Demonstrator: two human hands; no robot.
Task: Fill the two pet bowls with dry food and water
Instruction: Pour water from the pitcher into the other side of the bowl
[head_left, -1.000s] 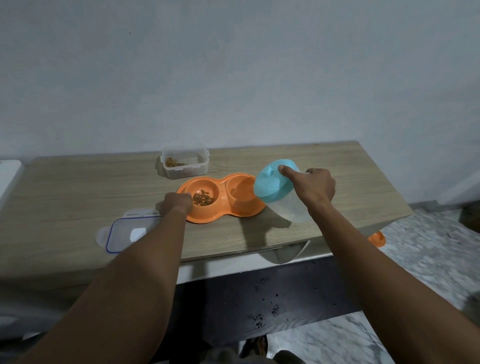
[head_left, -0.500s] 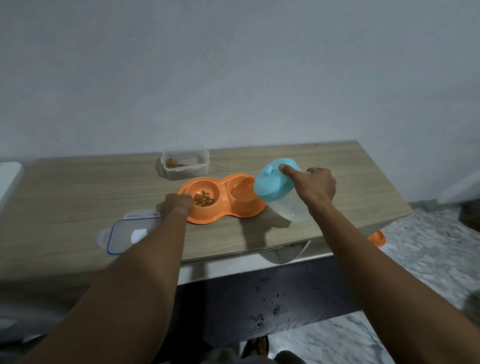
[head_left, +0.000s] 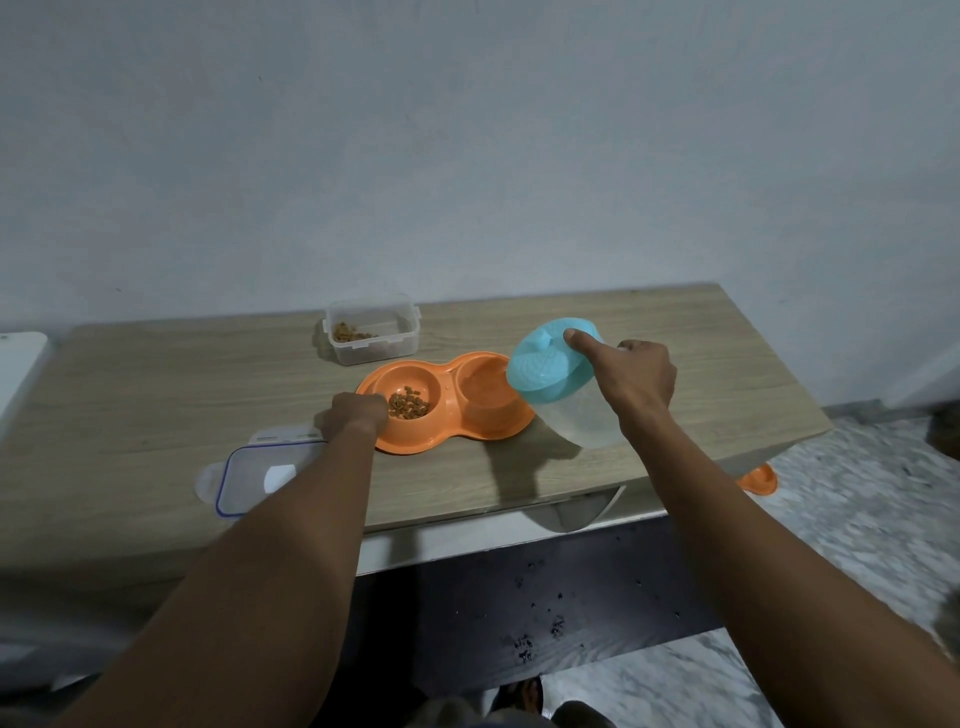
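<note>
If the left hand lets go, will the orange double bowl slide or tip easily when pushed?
The orange double bowl looks like thin plastic holding little kibble, so probably light and apt to slide on the smooth table. Its wide, low shape makes tipping unlikely.

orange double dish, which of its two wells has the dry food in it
The left well, next to the left hand, holds the brown kibble. The right well, below the tilted blue-lidded jug, shows none.

Two bare forearms, no sleeves in view

Both arms are uncovered from the frame's lower edge to the hands: the left hand (head_left: 353, 415) and right hand (head_left: 636, 379) wear no gloves, rings, watch or bands that can be seen.
</note>
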